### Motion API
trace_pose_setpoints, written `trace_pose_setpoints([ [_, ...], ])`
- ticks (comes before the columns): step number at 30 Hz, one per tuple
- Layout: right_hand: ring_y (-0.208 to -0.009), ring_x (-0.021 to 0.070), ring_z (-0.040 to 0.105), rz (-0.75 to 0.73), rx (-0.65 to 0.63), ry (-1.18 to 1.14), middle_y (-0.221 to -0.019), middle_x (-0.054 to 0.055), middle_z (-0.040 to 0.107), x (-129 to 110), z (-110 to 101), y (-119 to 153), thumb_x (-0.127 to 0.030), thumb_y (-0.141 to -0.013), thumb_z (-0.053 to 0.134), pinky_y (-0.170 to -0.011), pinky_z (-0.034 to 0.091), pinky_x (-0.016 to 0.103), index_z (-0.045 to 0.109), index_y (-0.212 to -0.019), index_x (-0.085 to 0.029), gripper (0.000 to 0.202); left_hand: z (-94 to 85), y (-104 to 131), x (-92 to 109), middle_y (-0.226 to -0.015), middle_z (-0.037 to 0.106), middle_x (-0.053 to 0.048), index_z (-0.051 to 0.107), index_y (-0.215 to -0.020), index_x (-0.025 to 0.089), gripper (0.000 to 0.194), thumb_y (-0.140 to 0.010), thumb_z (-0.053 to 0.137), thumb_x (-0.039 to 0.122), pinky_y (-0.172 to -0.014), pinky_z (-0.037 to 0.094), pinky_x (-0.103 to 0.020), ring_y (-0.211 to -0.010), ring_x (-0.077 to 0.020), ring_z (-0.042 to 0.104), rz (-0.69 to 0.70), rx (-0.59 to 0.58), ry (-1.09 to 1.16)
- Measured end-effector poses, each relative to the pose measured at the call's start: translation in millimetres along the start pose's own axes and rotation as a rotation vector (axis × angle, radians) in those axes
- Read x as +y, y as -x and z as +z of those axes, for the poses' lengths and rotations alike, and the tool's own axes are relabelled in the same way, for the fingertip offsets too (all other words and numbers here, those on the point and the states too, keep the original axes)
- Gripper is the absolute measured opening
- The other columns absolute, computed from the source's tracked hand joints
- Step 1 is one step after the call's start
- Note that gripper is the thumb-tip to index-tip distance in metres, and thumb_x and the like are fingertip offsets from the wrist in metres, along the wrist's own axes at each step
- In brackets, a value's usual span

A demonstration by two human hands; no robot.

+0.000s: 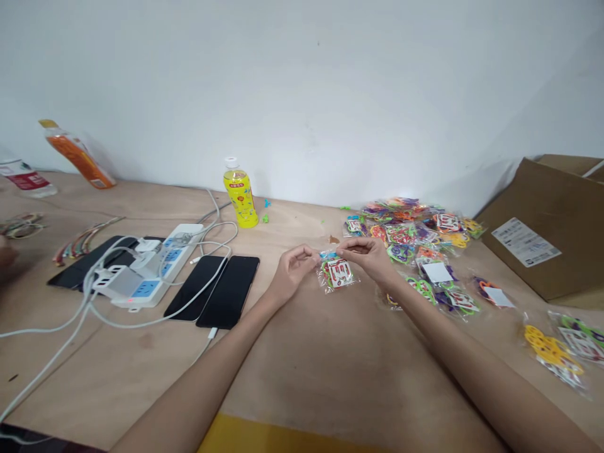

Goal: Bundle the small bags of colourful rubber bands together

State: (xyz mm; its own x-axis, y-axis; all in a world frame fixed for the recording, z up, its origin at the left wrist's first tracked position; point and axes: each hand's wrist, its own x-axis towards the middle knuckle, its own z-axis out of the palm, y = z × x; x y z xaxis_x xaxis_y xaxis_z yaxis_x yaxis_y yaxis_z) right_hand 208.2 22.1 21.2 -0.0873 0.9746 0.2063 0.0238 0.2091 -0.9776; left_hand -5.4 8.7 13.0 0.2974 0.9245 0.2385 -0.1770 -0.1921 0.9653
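Observation:
Near the middle of the table, a small clear plastic bag (338,274) holds green and blue plastic pieces and a red and white card. My left hand (295,269) pinches its upper left corner between thumb and fingertips. At the upper right corner, my right hand (367,257) pinches the same bag. A blue piece shows at the top of the bag between both hands. Right beyond my right hand lies a heap of similar filled bags (401,234) with multicoloured pieces, partly covered by my right forearm.
A cardboard box (547,226) leans at the right, near more bags (554,352). Left are phones (228,292), a power strip (158,277) with white cables, and a yellow bottle (241,195). Other bottles stand or lean far left, near another person's hand (5,253).

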Motion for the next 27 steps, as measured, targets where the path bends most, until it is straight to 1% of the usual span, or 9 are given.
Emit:
trace_pose_setpoints([
  [4,-0.071,0.0206,0.071,-0.059,0.011,0.031,-0.078,0.006,0.077,1.2,-2.7,-0.5,-0.046,-0.064,0.09,-0.071,0.06,0.035,0.079,-0.074,-0.02,0.03,4.3,-2.6,-3.6,-0.077,0.069,-0.002,0.055,-0.071,0.017,0.039,-0.076,0.084,0.043,-0.067,0.049,-0.023,-0.071,-0.0138,0.064,0.023,0.077,-0.025],
  [8,-0.071,0.0213,0.071,-0.084,0.028,0.043,-0.079,0.006,0.077,1.5,-4.2,-1.3,-0.047,-0.063,0.091,-0.07,0.06,0.036,0.078,-0.074,-0.021,0.031,4.7,-4.2,-6.6,-0.082,0.074,-0.002,0.054,-0.086,0.019,0.041,-0.073,0.087,0.04,-0.069,0.054,-0.024,-0.073,-0.0157,0.07,-0.003,0.127,0.027],
  [11,-0.071,0.0214,0.07,-0.098,0.034,0.047,-0.079,0.006,0.077,3.1,-4.8,-2.6,-0.048,-0.062,0.091,-0.07,0.061,0.038,0.078,-0.073,-0.021,0.032,4.1,-4.0,-6.8,-0.085,0.077,-0.003,0.053,-0.095,0.02,0.045,-0.073,0.087,0.039,-0.07,0.057,-0.027,-0.074,-0.0186,0.073,-0.033,0.126,0.055],
  [15,-0.071,0.0203,0.07,-0.094,0.042,0.025,-0.076,0.005,0.075,6.2,-5.5,-4.0,-0.047,-0.059,0.093,-0.072,0.061,0.038,0.075,-0.072,-0.021,0.035,4.1,-4.0,-7.7,-0.083,0.078,-0.004,0.052,-0.096,0.02,0.044,-0.075,0.086,0.038,-0.07,0.058,-0.027,-0.073,-0.0189,0.074,-0.023,0.133,0.038],
  [19,-0.07,0.0182,0.069,-0.079,0.023,-0.011,-0.076,0.002,0.073,3.1,-5.7,-4.7,-0.045,-0.056,0.095,-0.072,0.061,0.036,0.073,-0.082,-0.021,0.042,3.7,-5.0,-11.5,-0.084,0.078,-0.004,0.05,-0.099,0.021,0.046,-0.076,0.085,0.038,-0.07,0.058,-0.027,-0.074,-0.0198,0.075,-0.033,0.124,0.022],
  [21,-0.069,0.0177,0.068,-0.068,0.009,-0.014,-0.075,0.001,0.072,-2.7,-9.0,-6.8,-0.045,-0.055,0.095,-0.071,0.06,0.035,0.072,-0.083,-0.021,0.043,3.5,-4.7,-13.9,-0.09,0.078,-0.005,0.049,-0.104,0.021,0.047,-0.077,0.084,0.037,-0.073,0.058,-0.028,-0.081,-0.0206,0.075,-0.038,0.102,-0.002],
  [23,-0.067,0.0167,0.066,-0.068,0.052,-0.006,-0.073,0.001,0.07,-10.6,-19.7,-11.6,-0.045,-0.058,0.093,-0.067,0.058,0.033,0.072,-0.082,-0.021,0.04,4.4,-2.6,-15.9,-0.1,0.077,-0.007,0.05,-0.109,0.022,0.043,-0.082,0.08,0.036,-0.082,0.058,-0.032,-0.092,-0.0218,0.075,-0.016,0.057,-0.07],
  [24,-0.066,0.016,0.065,-0.073,0.106,-0.004,-0.074,0.001,0.07,-14.8,-29.0,-15.1,-0.045,-0.059,0.092,-0.065,0.057,0.032,0.072,-0.081,-0.02,0.038,5.7,-0.7,-16.4,-0.106,0.076,-0.008,0.051,-0.11,0.022,0.039,-0.084,0.077,0.035,-0.088,0.058,-0.035,-0.099,-0.0225,0.073,0.012,0.016,-0.149],
  [27,-0.069,0.0159,0.062,-0.095,0.377,-0.023,-0.079,0.002,0.069,-25.1,-73.2,-26.8,-0.04,-0.061,0.088,-0.061,0.052,0.029,0.071,-0.083,-0.02,0.034,16.0,9.5,-16.3,-0.125,0.068,-0.011,0.059,-0.116,0.022,0.029,-0.09,0.07,0.03,-0.106,0.049,-0.045,-0.119,-0.0258,0.064,0.175,-0.203,-0.519],
])
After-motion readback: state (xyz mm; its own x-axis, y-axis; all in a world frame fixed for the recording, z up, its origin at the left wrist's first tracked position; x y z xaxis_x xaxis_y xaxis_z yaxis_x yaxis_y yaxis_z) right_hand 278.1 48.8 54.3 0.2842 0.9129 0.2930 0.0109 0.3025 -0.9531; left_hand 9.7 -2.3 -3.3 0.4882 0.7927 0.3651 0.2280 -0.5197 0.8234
